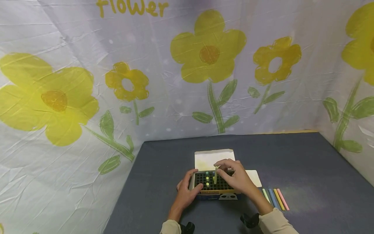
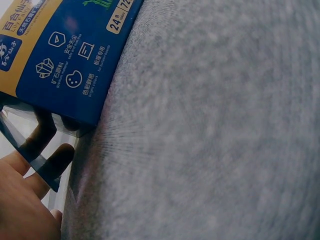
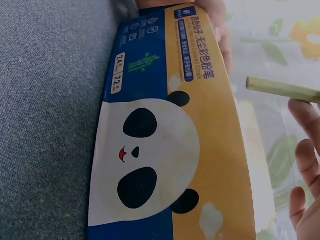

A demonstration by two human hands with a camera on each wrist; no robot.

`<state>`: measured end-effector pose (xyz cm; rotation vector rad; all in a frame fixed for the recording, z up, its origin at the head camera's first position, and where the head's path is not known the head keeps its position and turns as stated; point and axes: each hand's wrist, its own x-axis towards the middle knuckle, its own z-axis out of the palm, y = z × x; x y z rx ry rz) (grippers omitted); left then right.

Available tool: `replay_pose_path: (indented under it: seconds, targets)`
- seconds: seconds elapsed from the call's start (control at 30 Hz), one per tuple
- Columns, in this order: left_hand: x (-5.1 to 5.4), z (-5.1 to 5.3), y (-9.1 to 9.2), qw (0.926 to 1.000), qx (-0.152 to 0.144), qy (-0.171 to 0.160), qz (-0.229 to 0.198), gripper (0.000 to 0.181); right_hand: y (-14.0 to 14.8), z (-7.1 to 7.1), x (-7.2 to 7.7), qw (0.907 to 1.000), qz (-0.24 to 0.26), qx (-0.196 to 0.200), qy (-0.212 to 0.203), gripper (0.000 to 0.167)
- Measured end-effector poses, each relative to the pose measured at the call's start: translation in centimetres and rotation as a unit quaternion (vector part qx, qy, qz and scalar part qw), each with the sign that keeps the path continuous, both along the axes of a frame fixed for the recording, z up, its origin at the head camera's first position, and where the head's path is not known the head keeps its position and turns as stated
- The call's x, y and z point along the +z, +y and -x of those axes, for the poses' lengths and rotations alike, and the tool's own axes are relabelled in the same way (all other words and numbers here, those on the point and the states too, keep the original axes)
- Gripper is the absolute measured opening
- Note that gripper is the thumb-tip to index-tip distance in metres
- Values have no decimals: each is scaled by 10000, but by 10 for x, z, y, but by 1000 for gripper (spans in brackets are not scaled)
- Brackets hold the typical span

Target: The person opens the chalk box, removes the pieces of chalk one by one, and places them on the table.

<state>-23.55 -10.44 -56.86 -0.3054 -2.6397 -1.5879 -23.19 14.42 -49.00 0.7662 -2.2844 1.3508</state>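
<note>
A chalk box (image 1: 214, 197) with a panda on its blue and yellow front stands on the table, lid raised. Inside, a black grid of holes (image 1: 200, 183) holds several chalk sticks upright in its left and middle part. My left hand (image 1: 185, 190) grips the box's left end, thumb at the front edge and fingers toward the back. Above the grid, my right hand (image 1: 238, 177) pinches a pale yellow-green chalk stick (image 1: 215, 178) held nearly upright. The right wrist view shows that chalk stick's (image 3: 280, 89) lower end apart from the box front.
Several chalk sticks in green, blue, yellow (image 1: 279, 199) and pink (image 1: 282, 199) lie side by side right of the box. The white lid (image 1: 204, 160) stands up behind the grid, and a white flap (image 1: 253, 178) juts out right. Flower-printed cloth (image 1: 163, 107) surrounds the dark table (image 1: 163, 162).
</note>
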Motion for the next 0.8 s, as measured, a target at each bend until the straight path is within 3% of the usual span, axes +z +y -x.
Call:
replay_pose_path:
  seconds: [0.2,0.5,0.8]
  targets:
    - [0,0,0,10000,-21,90,-17,57,8,2,0,9985,438,288,-146,23]
    - [0,-1,0,9999,15,99,-21,57,23,-3,-1,9964,479,4,-699,18]
    - [-1,-1,-1,9999,11,113,-50,57,47,-9,-3,9933,522,-319,-978,19]
